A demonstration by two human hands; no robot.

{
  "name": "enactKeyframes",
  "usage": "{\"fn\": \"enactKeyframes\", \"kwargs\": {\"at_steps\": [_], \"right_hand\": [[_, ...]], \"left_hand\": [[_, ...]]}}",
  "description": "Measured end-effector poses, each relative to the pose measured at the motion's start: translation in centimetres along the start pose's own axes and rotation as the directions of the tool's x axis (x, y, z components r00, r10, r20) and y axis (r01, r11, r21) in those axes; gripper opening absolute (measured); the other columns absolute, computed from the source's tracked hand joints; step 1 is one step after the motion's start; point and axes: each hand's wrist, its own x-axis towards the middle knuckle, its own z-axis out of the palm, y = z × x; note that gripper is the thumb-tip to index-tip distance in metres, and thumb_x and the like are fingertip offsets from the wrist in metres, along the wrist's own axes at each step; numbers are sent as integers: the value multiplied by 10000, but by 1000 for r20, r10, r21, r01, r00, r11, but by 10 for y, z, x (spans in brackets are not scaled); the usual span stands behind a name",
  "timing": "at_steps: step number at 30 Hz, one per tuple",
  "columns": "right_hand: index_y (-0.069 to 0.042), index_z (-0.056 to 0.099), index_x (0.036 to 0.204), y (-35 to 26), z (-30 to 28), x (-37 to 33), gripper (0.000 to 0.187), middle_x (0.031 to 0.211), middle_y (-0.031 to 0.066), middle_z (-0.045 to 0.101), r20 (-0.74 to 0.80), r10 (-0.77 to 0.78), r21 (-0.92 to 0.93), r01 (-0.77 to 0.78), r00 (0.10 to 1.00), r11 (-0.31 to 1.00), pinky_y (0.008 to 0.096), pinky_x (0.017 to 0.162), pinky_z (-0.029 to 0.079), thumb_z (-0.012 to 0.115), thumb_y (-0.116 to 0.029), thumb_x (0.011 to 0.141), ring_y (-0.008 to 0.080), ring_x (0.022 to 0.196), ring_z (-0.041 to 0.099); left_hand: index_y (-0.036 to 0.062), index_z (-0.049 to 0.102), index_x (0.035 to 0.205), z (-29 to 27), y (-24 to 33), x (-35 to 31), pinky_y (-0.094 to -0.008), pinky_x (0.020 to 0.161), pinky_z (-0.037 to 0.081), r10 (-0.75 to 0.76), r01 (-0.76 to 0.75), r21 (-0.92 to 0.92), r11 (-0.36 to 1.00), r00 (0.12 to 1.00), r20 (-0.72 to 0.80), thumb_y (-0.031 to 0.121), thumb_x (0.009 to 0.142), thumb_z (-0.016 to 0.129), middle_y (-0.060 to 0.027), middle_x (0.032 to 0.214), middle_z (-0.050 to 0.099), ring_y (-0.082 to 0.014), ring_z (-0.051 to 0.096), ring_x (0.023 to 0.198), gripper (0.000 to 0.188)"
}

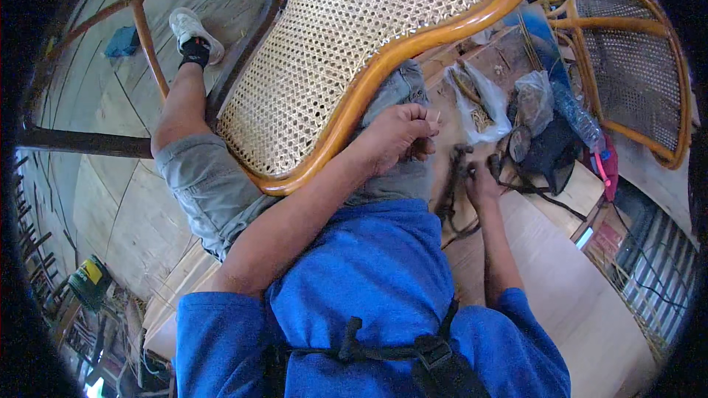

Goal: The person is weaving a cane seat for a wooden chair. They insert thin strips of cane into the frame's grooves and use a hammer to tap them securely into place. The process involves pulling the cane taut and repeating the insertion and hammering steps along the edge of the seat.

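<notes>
Your left hand [398, 136], fingers clamped on a thin pale strip [439, 117]; woven cane chair panel [317, 66] left of them, over your lap, seemingly for steadiness; your right hand [483, 186], grip untellable, clear plastic bag [499, 124] just beyond its fingers.

The woven cane panel [317, 51], straw-coloured with an open lattice of small holes, stands tilted within its glossy, curved orange-brown frame [457, 33]. A thin, pale strip [439, 119] projects just right of the panel; a dark, elongated object [449, 188], its kind unclear, lies farther right of it.
</notes>
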Motion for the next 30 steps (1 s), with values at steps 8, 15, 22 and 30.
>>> {"fn": "enactKeyframes", "kwargs": {"at_steps": [8,15,22,30], "right_hand": [[-24,539,1079,-41,-59,-25,318,659,93,540,81,139,427,-160,987,890,316,495,422,558,-153,789,224,532,524],[-56,560,1032,-80,-85,-43,270,596,-45,411,337,240,791,-412,910,452,231,440,346,515,-270,874,62,508,402],[28,523,1069,-144,-83,-26,521,957,128,598,43,31,567,-50,999,822,317,815,410,409,-453,904,227,886,549],[40,519,1056,-163,-82,-15,612,952,255,585,64,-3,413,-24,998,910,432,814,397,316,-518,907,410,943,536]], "left_hand": [[87,535,853,-5,5,-1,-276,592,475,-81,86,-80,993,995,61,199,855,561,-16,743,571,-158,586,658,115],[53,533,837,-3,7,-3,-266,523,482,-88,92,-87,992,995,47,129,817,591,-56,777,591,-172,621,661,98],[42,563,862,0,9,-4,-255,577,478,-89,88,92,992,996,6,155,827,592,-54,741,601,-155,583,636,121],[36,590,815,0,1,1,-241,556,447,-19,44,281,959,995,-94,153,807,612,-31,727,592,-101,535,616,119]]}}
